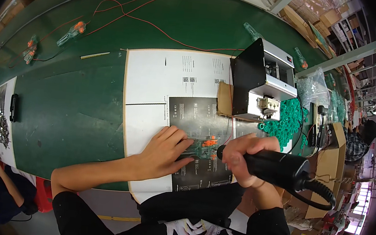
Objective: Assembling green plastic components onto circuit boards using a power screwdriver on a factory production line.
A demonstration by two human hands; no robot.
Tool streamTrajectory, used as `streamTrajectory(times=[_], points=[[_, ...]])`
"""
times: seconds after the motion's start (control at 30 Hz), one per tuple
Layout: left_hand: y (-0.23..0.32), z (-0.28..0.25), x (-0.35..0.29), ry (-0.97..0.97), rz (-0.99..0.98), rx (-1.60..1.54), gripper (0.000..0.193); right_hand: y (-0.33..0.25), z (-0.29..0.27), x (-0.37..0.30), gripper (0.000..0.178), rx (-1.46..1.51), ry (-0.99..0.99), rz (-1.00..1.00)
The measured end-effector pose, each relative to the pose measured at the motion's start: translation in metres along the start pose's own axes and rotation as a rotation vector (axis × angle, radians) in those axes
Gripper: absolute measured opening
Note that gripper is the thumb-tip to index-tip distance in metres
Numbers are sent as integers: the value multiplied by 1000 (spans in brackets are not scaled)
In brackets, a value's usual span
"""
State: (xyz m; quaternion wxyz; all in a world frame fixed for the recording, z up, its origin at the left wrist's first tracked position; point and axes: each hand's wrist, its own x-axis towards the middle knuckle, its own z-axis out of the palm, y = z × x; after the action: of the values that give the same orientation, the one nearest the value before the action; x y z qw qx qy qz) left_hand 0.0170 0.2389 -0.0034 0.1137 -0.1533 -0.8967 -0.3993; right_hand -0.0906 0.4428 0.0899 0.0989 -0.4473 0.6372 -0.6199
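My left hand point(166, 154) pinches the left end of a translucent green plastic part with orange pieces inside point(207, 148), holding it down on a black printed sheet point(193, 111). What exactly the part is, I cannot make out. In my right hand point(241, 157) is a black electric screwdriver point(279, 168), lying nearly level with its tip pointing left. That tip is at the right end of the green part; whether it touches a screw is too small to see. A coiled black cord point(322, 196) runs from the screwdriver's back end.
A black and silver bench machine point(265, 80) stands right of the sheet, beside a pile of green rings point(286, 121). Similar green-orange parts point(72, 32) and red wires point(147, 21) lie across the green table point(69, 114). Another person point(2, 185) works at far left.
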Motion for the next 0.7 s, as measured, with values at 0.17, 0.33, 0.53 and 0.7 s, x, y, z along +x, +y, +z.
streamTrajectory(times=[0.17,0.33,0.53,0.7], points=[[1,2,-5,56,-1,42,46,4,3,3,40,39,-30,-11],[1,-2,1,-21,4,44,42,-4,1,7,41,-148,-61,27],[0,-2,1,-12,27,130,49,-9,-36,22,36,120,500,-76],[5,-4,3,-32,30,193,52,-15,-89,65,31,-25,753,-198]])
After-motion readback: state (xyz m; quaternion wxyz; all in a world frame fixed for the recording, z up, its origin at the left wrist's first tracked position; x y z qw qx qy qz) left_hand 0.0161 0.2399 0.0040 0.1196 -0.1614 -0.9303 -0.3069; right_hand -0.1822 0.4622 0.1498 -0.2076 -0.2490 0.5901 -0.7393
